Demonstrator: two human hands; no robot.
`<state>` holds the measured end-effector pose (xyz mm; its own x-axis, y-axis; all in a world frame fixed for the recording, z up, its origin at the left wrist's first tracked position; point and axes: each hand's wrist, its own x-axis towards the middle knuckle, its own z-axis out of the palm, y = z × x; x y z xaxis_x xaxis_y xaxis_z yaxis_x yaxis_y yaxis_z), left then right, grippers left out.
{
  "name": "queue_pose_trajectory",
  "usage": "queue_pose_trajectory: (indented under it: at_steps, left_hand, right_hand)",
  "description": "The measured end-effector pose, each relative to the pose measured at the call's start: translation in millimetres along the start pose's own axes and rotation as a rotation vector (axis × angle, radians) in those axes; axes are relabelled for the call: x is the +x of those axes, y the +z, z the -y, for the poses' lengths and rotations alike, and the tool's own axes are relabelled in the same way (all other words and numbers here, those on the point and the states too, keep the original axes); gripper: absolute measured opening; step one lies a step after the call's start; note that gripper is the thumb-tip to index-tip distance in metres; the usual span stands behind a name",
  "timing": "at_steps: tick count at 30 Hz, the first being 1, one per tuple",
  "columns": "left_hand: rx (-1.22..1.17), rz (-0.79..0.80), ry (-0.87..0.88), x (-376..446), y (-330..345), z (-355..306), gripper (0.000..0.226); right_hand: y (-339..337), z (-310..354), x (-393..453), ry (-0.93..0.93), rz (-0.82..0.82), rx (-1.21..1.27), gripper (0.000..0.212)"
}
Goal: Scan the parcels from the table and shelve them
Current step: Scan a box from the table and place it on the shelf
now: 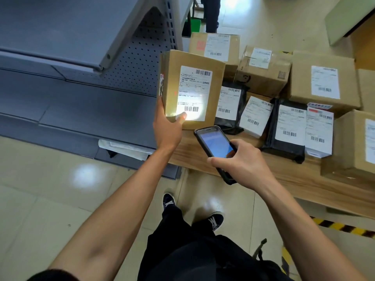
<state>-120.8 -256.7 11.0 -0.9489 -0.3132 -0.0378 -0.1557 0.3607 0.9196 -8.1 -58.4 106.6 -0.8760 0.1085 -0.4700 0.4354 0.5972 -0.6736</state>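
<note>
My left hand (pixel 166 128) holds the cardboard box (pixel 190 88) upright off the desk's (pixel 284 179) left end, thumb curled onto its front by the lit barcode label (pixel 193 94), other fingers hidden behind; my right hand (pixel 241 163) is wrapped round the handheld scanner (pixel 215 147), thumb on its screen, aimed at the label. Box looks stiff and, I'd guess, light enough for 1 hand, tho the taped faces may be slick, so grip low across the bottom corner w/ fingers behind. Shelf (pixel 71 92) is just left, other parcels (pixel 284 122) fill the desk's far side.
</note>
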Motion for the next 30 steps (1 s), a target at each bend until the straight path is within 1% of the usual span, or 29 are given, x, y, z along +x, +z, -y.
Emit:
queue_pose_trajectory:
  at_steps: [11,16,21,28,30]
  left_hand:
    - [-0.004,-0.017,-0.030,-8.2,-5.1,1.4,0.088]
    - [-0.023,-0.059,-0.056,-19.9,-14.1,5.0,0.078]
    - [0.016,-0.056,-0.069,-30.2,-35.9,18.0,0.080]
    - [0.006,-0.146,-0.132,-36.4,-78.8,40.2,0.075]
    - [-0.024,-0.168,-0.160,-38.6,-94.8,48.2,0.075]
  right_hand:
    - [0.6,-7.0,-4.2,-0.032,-0.002,-0.018,0.051]
    - [4.1,-9.1,-3.8,-0.109,-0.033,-0.020,0.046]
    - [13.0,-6.1,-1.2,-0.168,-0.043,-0.026,0.046]
    - [36.6,10.9,-8.8,-0.237,-0.027,-0.066,0.049]
    - [47.1,20.2,-13.6,-0.258,-0.013,-0.078,0.053]
